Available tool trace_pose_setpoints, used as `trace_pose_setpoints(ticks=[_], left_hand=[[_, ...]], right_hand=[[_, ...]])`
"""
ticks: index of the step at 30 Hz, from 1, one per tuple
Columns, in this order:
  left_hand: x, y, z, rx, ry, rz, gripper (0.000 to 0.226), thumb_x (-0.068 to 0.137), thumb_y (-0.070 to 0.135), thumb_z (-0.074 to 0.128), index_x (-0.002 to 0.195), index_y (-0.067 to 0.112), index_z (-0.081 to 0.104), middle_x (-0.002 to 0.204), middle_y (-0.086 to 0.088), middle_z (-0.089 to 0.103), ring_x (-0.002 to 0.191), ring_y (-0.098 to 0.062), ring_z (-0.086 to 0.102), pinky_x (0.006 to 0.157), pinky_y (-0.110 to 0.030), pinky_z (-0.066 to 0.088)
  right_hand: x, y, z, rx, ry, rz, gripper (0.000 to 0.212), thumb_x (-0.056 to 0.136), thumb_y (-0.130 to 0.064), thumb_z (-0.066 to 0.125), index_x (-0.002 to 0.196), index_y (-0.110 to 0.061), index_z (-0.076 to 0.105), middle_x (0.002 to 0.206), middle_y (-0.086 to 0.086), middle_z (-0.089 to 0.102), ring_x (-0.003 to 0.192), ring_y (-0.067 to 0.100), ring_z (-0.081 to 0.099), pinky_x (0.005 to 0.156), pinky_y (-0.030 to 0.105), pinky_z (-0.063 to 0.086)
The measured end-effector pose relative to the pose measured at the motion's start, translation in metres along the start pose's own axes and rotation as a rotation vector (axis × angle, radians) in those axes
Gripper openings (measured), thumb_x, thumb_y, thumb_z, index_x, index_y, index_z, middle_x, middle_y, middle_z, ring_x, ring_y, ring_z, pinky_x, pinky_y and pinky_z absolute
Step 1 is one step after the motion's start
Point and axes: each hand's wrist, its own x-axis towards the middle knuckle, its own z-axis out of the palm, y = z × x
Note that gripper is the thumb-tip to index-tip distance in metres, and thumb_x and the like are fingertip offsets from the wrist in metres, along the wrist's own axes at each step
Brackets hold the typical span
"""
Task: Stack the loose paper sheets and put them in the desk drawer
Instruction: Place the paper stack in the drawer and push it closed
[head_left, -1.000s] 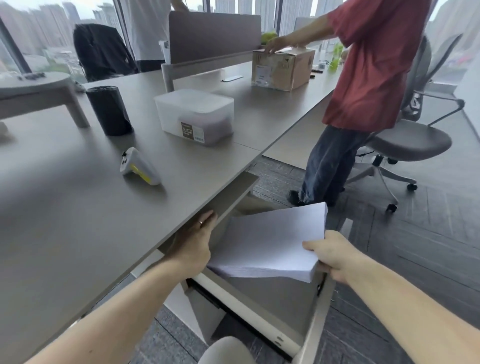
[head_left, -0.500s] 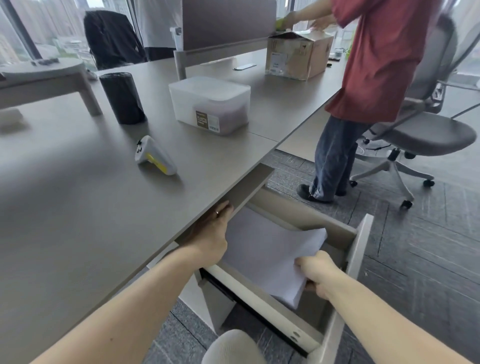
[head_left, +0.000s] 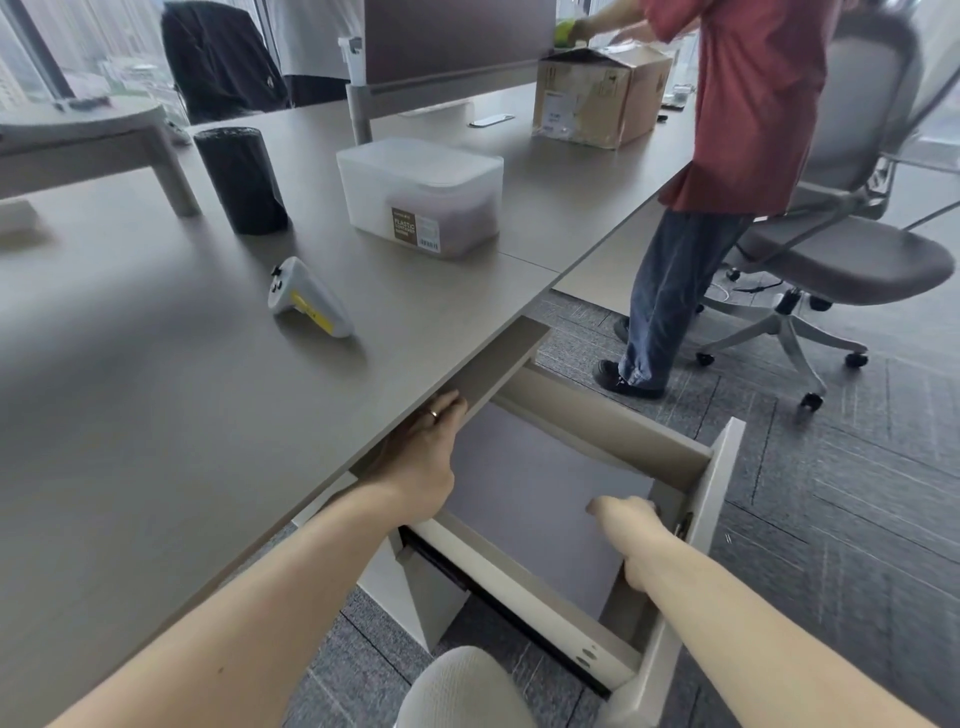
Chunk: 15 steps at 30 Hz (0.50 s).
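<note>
The white paper stack (head_left: 530, 499) lies flat on the bottom of the open desk drawer (head_left: 722, 493), which is pulled out from under the grey desk (head_left: 156, 415). My left hand (head_left: 421, 457) rests at the stack's left edge, its fingers stretched out under the desk lip and partly hidden. My right hand (head_left: 631, 530) is inside the drawer with its fingers curled over the stack's right edge.
On the desk stand a white controller (head_left: 306, 301), a black cylinder (head_left: 241, 179), a plastic container (head_left: 421, 195) and a cardboard box (head_left: 602, 98). A person in a red shirt (head_left: 748, 104) stands right of the drawer, beside an office chair (head_left: 841, 254).
The stack went from tilted above the drawer down to flat on its bottom. My right hand sank with it into the drawer. My left hand stayed at the desk edge.
</note>
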Motion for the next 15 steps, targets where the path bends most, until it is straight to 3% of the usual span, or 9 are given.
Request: trace_pose_setpoints(ticks=[3, 6, 9, 11, 13, 15], left_hand=[[0.000, 0.001, 0.000, 0.003, 0.008, 0.006, 0.078, 0.088, -0.013, 0.036, 0.160, 0.015, 0.025, 0.173, 0.003, 0.013, 0.159, -0.018, 0.016, 0.124, -0.028, 0.017], [0.001, 0.000, 0.001, 0.014, 0.012, 0.010, 0.078, 0.088, -0.014, 0.036, 0.160, 0.014, 0.026, 0.173, 0.001, 0.013, 0.159, -0.018, 0.015, 0.125, -0.029, 0.017], [0.001, -0.001, 0.001, 0.012, 0.013, 0.008, 0.079, 0.088, -0.014, 0.036, 0.161, 0.014, 0.023, 0.173, 0.001, 0.011, 0.159, -0.018, 0.014, 0.126, -0.030, 0.017], [0.000, 0.000, 0.002, 0.008, 0.007, 0.010, 0.079, 0.089, -0.014, 0.036, 0.162, 0.014, 0.023, 0.173, 0.002, 0.011, 0.159, -0.018, 0.014, 0.126, -0.029, 0.017], [0.001, -0.001, 0.002, 0.007, 0.007, 0.010, 0.077, 0.091, -0.012, 0.036, 0.161, 0.014, 0.023, 0.173, 0.002, 0.012, 0.159, -0.018, 0.015, 0.126, -0.030, 0.018], [0.002, -0.003, 0.003, 0.003, 0.003, 0.009, 0.069, 0.095, -0.007, 0.037, 0.160, 0.013, 0.026, 0.173, 0.000, 0.015, 0.159, -0.019, 0.017, 0.126, -0.032, 0.020]], right_hand=[[0.002, 0.001, -0.001, 0.007, 0.032, -0.005, 0.059, 0.096, -0.015, 0.055, 0.145, 0.009, 0.032, 0.148, 0.021, 0.045, 0.134, 0.036, 0.048, 0.108, 0.039, 0.040], [0.000, 0.001, 0.000, 0.031, 0.003, -0.043, 0.061, 0.095, -0.016, 0.056, 0.144, 0.006, 0.030, 0.143, 0.022, 0.049, 0.122, 0.035, 0.056, 0.093, 0.039, 0.045], [-0.014, -0.005, -0.007, -0.029, -0.009, -0.132, 0.079, 0.094, -0.029, 0.061, 0.154, 0.003, 0.021, 0.159, 0.018, 0.034, 0.141, 0.035, 0.041, 0.111, 0.041, 0.037], [-0.028, -0.012, -0.024, -0.067, 0.012, -0.309, 0.086, 0.096, -0.033, 0.061, 0.160, -0.003, 0.011, 0.168, 0.010, 0.019, 0.153, 0.027, 0.025, 0.122, 0.039, 0.024], [-0.041, -0.018, -0.050, -0.116, 0.124, -0.497, 0.085, 0.098, -0.032, 0.059, 0.162, -0.008, 0.008, 0.170, 0.004, 0.012, 0.157, 0.020, 0.015, 0.126, 0.038, 0.015], [-0.043, -0.018, -0.080, -0.104, 0.190, -0.479, 0.079, 0.100, -0.032, 0.054, 0.161, -0.007, 0.011, 0.170, 0.006, 0.014, 0.156, 0.024, 0.016, 0.124, 0.041, 0.017]])
